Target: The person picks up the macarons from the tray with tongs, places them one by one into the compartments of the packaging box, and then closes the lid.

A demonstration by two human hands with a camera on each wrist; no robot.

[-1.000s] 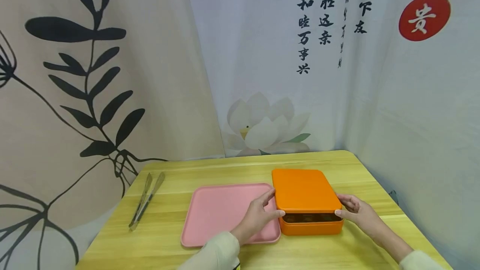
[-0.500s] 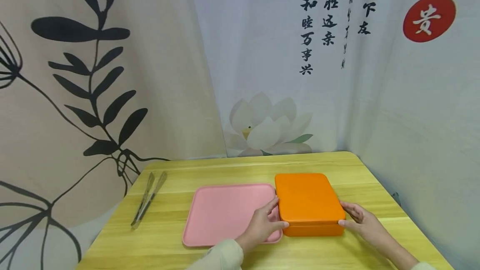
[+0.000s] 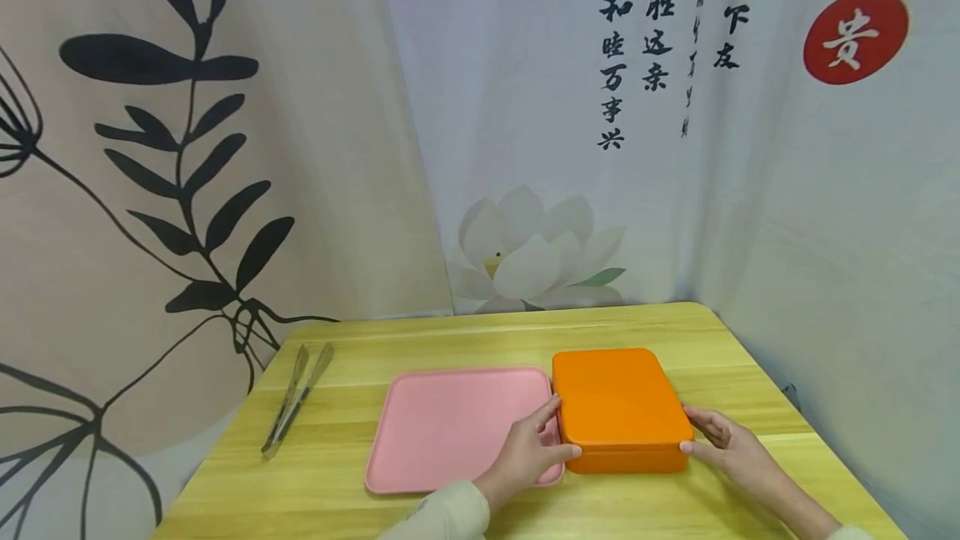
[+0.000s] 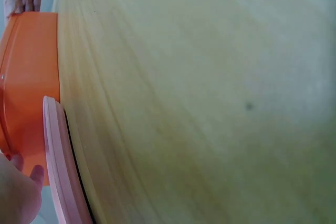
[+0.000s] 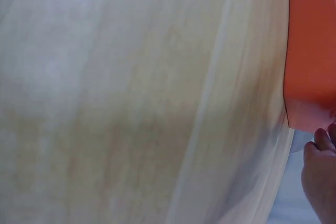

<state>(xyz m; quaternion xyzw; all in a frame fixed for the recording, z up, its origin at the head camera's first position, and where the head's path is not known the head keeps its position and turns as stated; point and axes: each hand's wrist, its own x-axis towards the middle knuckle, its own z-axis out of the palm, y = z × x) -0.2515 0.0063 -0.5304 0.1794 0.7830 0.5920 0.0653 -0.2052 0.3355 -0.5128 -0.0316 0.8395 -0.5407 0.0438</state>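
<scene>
A rectangular orange box sits on the table with its orange lid down; no gap shows along the front. My left hand holds the lid's near left corner, thumb at the front and fingers along the left side. On the opposite side my right hand holds the near right corner in the same way. In the left wrist view the box's side wall stands against the pink tray's rim. The right wrist view catches only part of the right hand at the box's corner. The box's contents are hidden.
A pink rectangular tray lies left of the box, under my left forearm and hand. Metal tongs rest farther left on the wood-patterned table. A printed curtain hangs behind the table.
One second ago the lid was raised at the front, showing a dark interior. Both hands have lowered it onto the box, and the gap is closed. In the last half second little has moved.
</scene>
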